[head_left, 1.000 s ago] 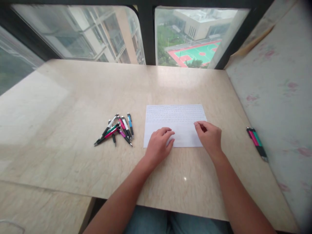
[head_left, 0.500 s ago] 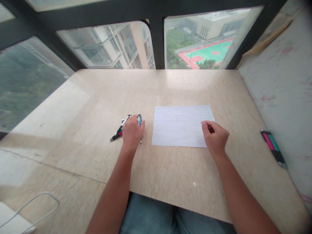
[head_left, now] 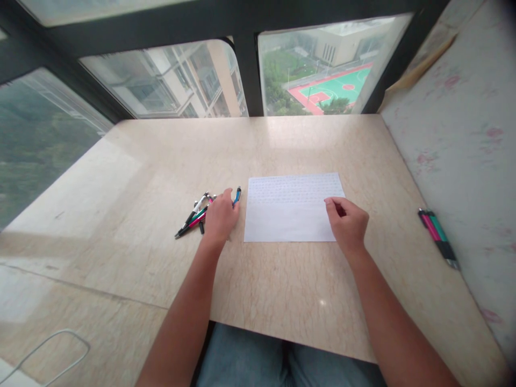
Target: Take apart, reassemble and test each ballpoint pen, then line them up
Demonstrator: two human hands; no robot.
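My left hand (head_left: 221,216) is closed around a blue pen (head_left: 237,194), whose dark-tipped end sticks out past the thumb. Just left of that hand lies a loose pile of pens, among them a white and black pen (head_left: 195,208) and a pink and black pen (head_left: 197,219); the hand covers part of the pile. A sheet of paper (head_left: 288,223) with rows of writing on its upper half lies flat between my hands. Over its right edge rests my right hand (head_left: 349,223), curled into a loose fist with no object visible in it.
Two pens, pink and green (head_left: 438,236), lie side by side along the flowered wall (head_left: 467,161) at the right. A pale cable (head_left: 83,341) loops at the lower left. Dark-framed windows (head_left: 249,70) border the far side of the stone-patterned surface (head_left: 282,290).
My left hand has shifted right, toward the paper, bringing the blue pen along and uncovering more of the pile. The right hand keeps its place on the paper. The view has turned slightly right.
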